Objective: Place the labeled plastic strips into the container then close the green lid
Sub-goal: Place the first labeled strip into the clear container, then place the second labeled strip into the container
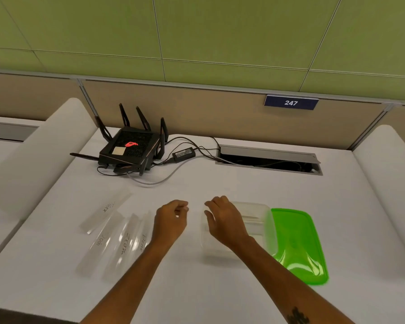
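Several clear plastic strips with handwritten labels lie on the white table at the left: TIGER, DOG, ZEBRA and BEAR. A clear container stands open at centre right, with what looks like a strip inside. The green lid lies flat against its right side. My left hand hovers between the strips and the container, thumb and forefinger pinched as if on a barely visible clear strip. My right hand hangs over the container's left rim with curled fingers; I cannot see what it holds.
A black router with antennas, its power brick and cables sit at the back of the table. An open cable hatch is at the back right. White padded dividers border the table on both sides.
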